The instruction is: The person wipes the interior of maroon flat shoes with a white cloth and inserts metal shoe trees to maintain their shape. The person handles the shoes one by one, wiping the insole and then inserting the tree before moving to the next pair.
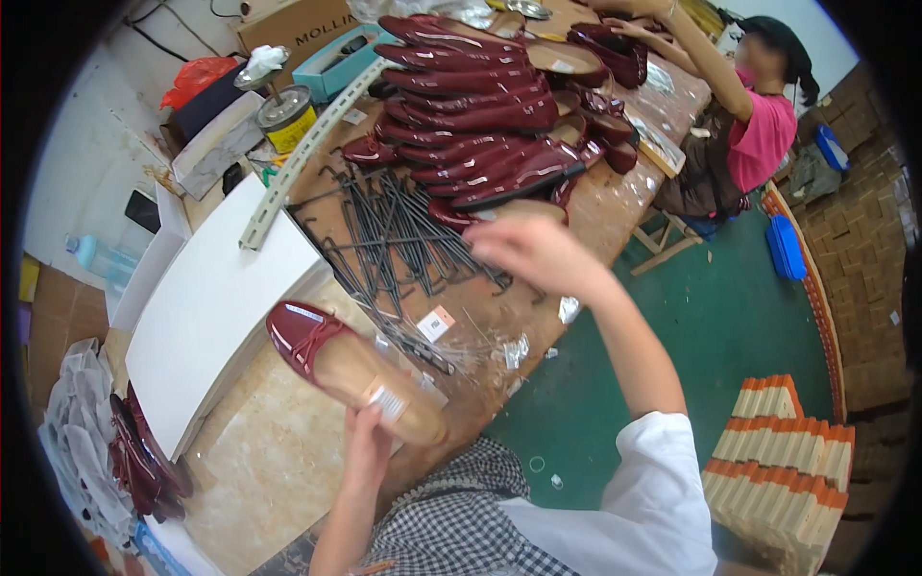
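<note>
A burgundy patent flat shoe [304, 336] with a bow and a beige insole is in my left hand [368, 440], tilted over the near side of the table. My thumb lies by a white label on the insole, and the fingers wrap under the heel part. My right hand [533, 252], blurred by motion, is over the table by the near end of a large heap of burgundy shoes [471, 101]; whether it holds anything cannot be made out. Between the hands lies a pile of thin black rods with bent ends [394, 230].
A stack of white sheets [226, 307] and a slotted metal strip [307, 158] lie left. Behind them stand a tin [286, 117] and a teal box [336, 72]. More burgundy shoes [144, 451] lie far left. A co-worker in pink [764, 144] reaches over the far end. Stacked orange-edged pieces [778, 461] stand right.
</note>
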A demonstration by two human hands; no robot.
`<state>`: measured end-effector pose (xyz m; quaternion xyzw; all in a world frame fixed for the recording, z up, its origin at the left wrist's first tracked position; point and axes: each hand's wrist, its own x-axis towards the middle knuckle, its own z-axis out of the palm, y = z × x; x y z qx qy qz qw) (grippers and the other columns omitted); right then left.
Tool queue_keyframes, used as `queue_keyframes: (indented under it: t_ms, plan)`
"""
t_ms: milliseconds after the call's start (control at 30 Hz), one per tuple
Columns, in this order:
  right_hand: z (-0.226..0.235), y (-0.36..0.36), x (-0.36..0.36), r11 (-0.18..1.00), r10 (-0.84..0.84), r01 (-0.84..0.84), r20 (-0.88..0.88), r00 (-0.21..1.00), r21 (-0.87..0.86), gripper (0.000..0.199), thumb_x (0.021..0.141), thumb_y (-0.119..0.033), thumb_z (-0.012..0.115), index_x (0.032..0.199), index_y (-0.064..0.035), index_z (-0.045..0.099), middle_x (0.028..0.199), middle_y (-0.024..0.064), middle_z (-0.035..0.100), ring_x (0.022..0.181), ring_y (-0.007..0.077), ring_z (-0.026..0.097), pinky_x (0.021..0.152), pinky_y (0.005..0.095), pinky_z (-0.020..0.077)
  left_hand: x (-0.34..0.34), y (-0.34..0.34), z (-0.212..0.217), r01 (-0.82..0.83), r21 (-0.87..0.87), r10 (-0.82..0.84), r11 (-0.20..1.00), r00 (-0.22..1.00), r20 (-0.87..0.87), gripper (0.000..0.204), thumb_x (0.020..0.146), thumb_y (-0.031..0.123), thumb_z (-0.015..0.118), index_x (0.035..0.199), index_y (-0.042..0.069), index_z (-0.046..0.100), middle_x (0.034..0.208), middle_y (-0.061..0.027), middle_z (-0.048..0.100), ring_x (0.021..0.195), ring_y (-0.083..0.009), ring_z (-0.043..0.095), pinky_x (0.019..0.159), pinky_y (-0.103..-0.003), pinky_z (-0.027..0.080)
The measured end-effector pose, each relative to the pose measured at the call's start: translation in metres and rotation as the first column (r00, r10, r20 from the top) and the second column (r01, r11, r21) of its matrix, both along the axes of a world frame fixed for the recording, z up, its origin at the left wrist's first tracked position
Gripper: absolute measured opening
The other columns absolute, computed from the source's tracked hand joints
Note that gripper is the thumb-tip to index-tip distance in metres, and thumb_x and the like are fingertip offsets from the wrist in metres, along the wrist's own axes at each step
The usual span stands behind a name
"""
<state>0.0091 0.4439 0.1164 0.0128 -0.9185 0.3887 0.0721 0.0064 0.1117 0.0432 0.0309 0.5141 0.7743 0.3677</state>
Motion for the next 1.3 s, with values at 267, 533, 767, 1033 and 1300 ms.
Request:
queue_keyframes:
  t_ms: [267,533,767,1033,1300]
  plan:
    - [0.081,0.093,-0.146,0.823,-0.198,0.438,-0.542,0.817,0.361,0.031,0.088,-0.018,0.062,0.114,-0.0033,0.064,0.109,0.0161,0.066,0.098,0.0299,0.064,0.087,0.0381,0.0488,-0.005,-0.101,0.003,-0.124,-0.272,0.128,0.954,0.992,-0.001,0.064,0.091,0.05,0.04,0.119,-0.006,0.054,0.107,-0.02,0.065,0.093,-0.0263,0.065,0.084,-0.037,0.052]
    - [0.068,0.135,-0.192,0.676,-0.399,0.574,-0.425,0.812,0.462,0.061,0.076,-0.03,0.073,0.129,-0.007,0.053,0.112,0.0177,0.061,0.106,0.0363,0.058,0.091,0.0433,0.0463,-0.004,-0.147,-0.063,-0.452,-0.434,0.422,0.779,0.891,-0.169,0.056,0.094,0.046,0.039,0.114,-0.004,0.055,0.104,-0.0189,0.066,0.09,-0.0242,0.065,0.081,-0.036,0.052]
    - [0.105,0.082,-0.149,0.697,-0.297,0.62,-0.641,0.708,0.362,0.048,0.074,-0.03,0.077,0.109,-0.0019,0.06,0.1,0.0151,0.062,0.089,0.0345,0.063,0.076,0.0402,0.0507,-0.015,-0.153,-0.074,-0.36,-0.442,0.355,0.822,0.93,-0.097,0.051,0.093,0.043,0.042,0.108,-0.003,0.058,0.095,-0.0175,0.068,0.082,-0.0229,0.066,0.074,-0.035,0.053]
    - [-0.01,-0.15,-0.08,0.611,0.296,0.035,0.27,0.916,-0.791,0.05,0.084,-0.039,0.072,0.112,0.0001,0.058,0.097,0.0068,0.063,0.087,0.0126,0.055,0.078,0.0294,0.0471,-0.014,-0.144,-0.067,-0.434,-0.405,0.45,0.805,0.891,-0.061,0.054,0.094,0.046,0.042,0.118,-0.001,0.053,0.101,-0.0157,0.066,0.09,-0.0232,0.064,0.081,-0.035,0.051]
    - [-0.044,-0.1,-0.04,0.989,-0.091,0.095,-0.035,0.995,0.114,0.036,0.08,-0.017,0.065,0.114,-0.0066,0.061,0.105,0.0138,0.064,0.1,0.0307,0.06,0.083,0.0419,0.0493,-0.005,-0.231,-0.055,-0.513,-0.53,0.572,0.675,0.818,-0.064,0.062,0.093,0.052,0.048,0.13,0.003,0.046,0.122,-0.0087,0.056,0.11,-0.0213,0.055,0.096,-0.035,0.044]
